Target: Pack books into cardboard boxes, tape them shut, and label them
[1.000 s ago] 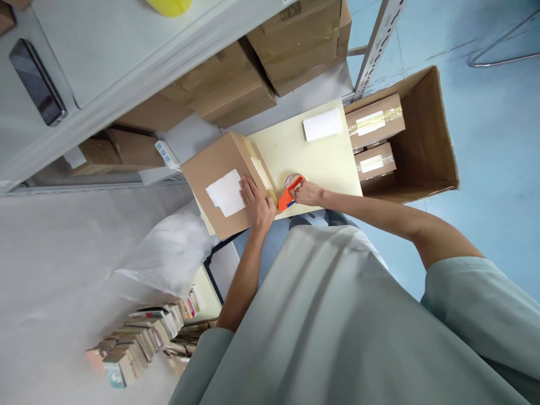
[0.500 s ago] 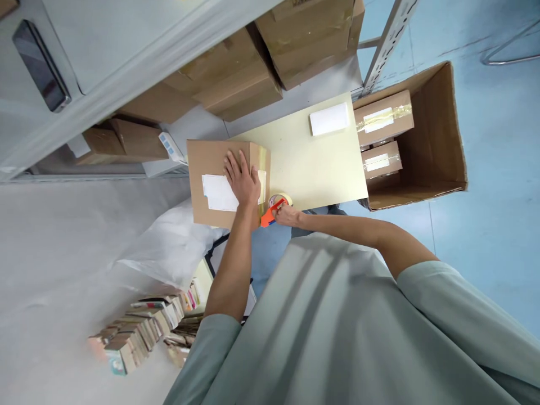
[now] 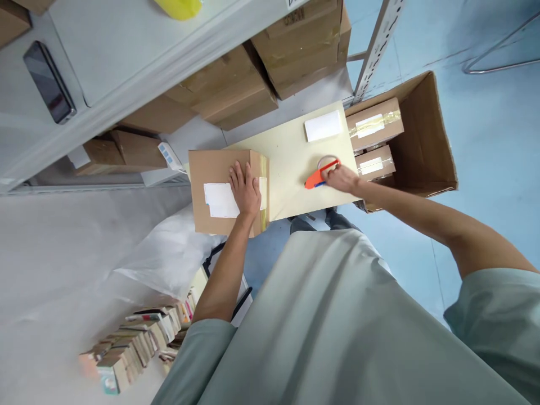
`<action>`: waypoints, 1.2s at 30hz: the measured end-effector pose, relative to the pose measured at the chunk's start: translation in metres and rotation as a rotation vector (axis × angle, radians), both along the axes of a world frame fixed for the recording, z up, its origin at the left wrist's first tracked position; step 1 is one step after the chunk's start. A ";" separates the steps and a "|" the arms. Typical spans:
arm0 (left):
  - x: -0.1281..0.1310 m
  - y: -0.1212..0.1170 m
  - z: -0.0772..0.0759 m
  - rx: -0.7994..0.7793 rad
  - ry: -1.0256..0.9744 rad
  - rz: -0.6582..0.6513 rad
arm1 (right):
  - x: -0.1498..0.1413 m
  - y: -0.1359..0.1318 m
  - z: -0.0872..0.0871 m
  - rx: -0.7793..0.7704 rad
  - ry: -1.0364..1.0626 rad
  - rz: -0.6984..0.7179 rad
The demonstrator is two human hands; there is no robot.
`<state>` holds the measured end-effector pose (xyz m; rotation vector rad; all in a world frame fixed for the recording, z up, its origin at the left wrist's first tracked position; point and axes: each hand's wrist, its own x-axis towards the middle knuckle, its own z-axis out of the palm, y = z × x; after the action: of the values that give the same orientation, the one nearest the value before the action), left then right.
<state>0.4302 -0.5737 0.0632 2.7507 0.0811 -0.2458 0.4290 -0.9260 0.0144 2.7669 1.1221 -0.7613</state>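
Note:
My left hand (image 3: 246,191) lies flat with fingers spread on top of a brown cardboard box (image 3: 211,166). The box carries a white label (image 3: 220,201) and yellowish tape (image 3: 264,166) along its right edge. Over the pale board, my right hand (image 3: 342,178) is wrapped around an orange tape dispenser (image 3: 314,179), right of the box and apart from it. A faint clear strip seems to run from the box's lower right corner toward the dispenser. Beyond the dispenser, a white stack of labels or paper (image 3: 323,126) lies on the board (image 3: 289,152).
An open carton (image 3: 426,140) with smaller taped boxes (image 3: 377,125) stands at the right. Behind are a shelf with large cartons (image 3: 295,45), a phone (image 3: 49,82) and a power strip (image 3: 169,156). Books (image 3: 130,349) and clear plastic (image 3: 164,253) are at lower left.
My right hand has moved right and away from the box with the tape dispenser. My left hand stays flat on the box. The view has shifted slightly.

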 end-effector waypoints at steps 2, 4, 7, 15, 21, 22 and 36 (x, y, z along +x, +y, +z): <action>-0.003 -0.003 0.003 -0.014 0.005 -0.006 | 0.025 -0.020 0.002 -0.038 -0.026 -0.077; -0.007 -0.007 0.004 -0.016 0.006 -0.026 | 0.046 -0.017 0.005 -0.005 -0.033 -0.131; -0.016 -0.012 0.003 -0.005 0.007 -0.084 | 0.071 0.017 0.009 0.050 -0.077 -0.111; -0.034 0.000 0.006 -0.005 0.055 -0.229 | 0.095 0.081 -0.001 0.085 -0.104 0.005; -0.025 0.007 0.020 -0.015 0.043 -0.186 | 0.082 0.086 -0.006 0.064 -0.038 0.068; -0.017 0.000 0.017 -0.008 0.018 -0.118 | 0.081 0.088 -0.005 0.058 -0.025 0.059; 0.031 -0.059 -0.009 -0.043 0.013 0.326 | 0.068 0.092 0.019 0.051 0.059 0.084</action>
<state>0.4611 -0.6331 0.0545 2.6413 0.5150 -0.1726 0.4973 -0.8336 0.0334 2.7349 1.2763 -0.8217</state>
